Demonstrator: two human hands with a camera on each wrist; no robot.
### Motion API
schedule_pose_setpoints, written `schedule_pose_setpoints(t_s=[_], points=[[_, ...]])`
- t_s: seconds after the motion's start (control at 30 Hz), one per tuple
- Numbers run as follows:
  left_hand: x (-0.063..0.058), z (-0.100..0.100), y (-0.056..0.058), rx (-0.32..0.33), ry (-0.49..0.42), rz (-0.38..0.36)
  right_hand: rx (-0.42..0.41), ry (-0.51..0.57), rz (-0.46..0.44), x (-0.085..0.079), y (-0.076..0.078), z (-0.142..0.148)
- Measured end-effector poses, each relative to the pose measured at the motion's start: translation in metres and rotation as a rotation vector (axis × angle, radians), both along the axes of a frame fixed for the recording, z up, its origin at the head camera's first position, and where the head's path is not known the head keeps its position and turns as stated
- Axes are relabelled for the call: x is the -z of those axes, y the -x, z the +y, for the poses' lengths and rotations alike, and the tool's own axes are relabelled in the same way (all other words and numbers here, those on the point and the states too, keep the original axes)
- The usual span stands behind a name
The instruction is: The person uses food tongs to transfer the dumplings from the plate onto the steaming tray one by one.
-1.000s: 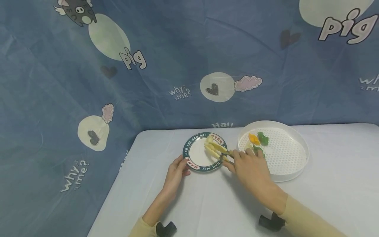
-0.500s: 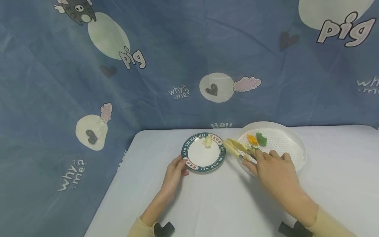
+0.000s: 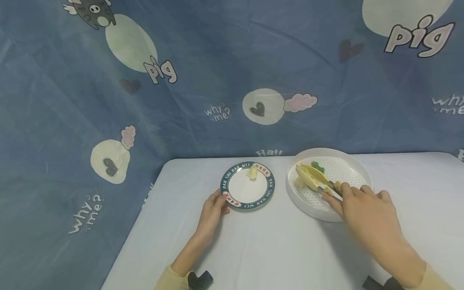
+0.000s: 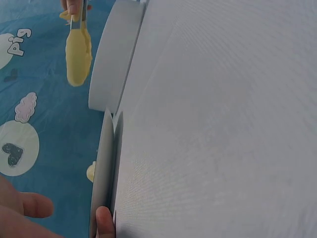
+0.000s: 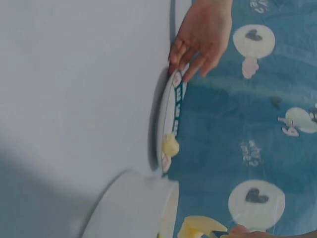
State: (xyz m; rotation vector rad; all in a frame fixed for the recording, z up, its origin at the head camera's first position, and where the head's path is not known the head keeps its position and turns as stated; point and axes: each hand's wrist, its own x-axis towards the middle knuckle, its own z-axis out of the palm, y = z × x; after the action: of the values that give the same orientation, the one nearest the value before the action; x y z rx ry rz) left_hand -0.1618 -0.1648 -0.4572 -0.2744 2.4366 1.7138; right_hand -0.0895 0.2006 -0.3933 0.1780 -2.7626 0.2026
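Note:
In the head view my right hand (image 3: 369, 217) grips a pair of tongs (image 3: 314, 177) with yellow tips, held over the white round tray (image 3: 311, 212). A green piece (image 3: 317, 166) lies in that tray beyond the tips, and a pale yellow bit shows just under them. My left hand (image 3: 212, 215) holds the near left rim of a green-bordered plate (image 3: 241, 202), thumb low by the edge and fingers above it. One pale yellow chunk (image 3: 252, 172) rests near the far side of the plate. From the right wrist the left hand (image 5: 204, 37) also shows at the rim.
Plate and tray stand side by side on a white-covered table (image 3: 253, 249), a narrow gap between them. Behind the table hangs a blue printed cloth (image 3: 203, 80). A dark strap piece (image 3: 200, 280) sits at the left wrist.
My right hand has carried the tongs from the plate rightward to above the tray. The pale yellow chunk stays behind on the plate. An orange piece in the tray is now covered. My left hand stays put.

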Motion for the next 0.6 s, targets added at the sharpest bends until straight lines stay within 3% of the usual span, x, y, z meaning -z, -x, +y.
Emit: schedule_pose_setpoints(t_s=[0.6], points=[[-0.003, 0.002, 0.0, -0.011, 0.006, -0.009, 0.067, -0.002, -0.103, 0.018, -0.005, 0.032]])
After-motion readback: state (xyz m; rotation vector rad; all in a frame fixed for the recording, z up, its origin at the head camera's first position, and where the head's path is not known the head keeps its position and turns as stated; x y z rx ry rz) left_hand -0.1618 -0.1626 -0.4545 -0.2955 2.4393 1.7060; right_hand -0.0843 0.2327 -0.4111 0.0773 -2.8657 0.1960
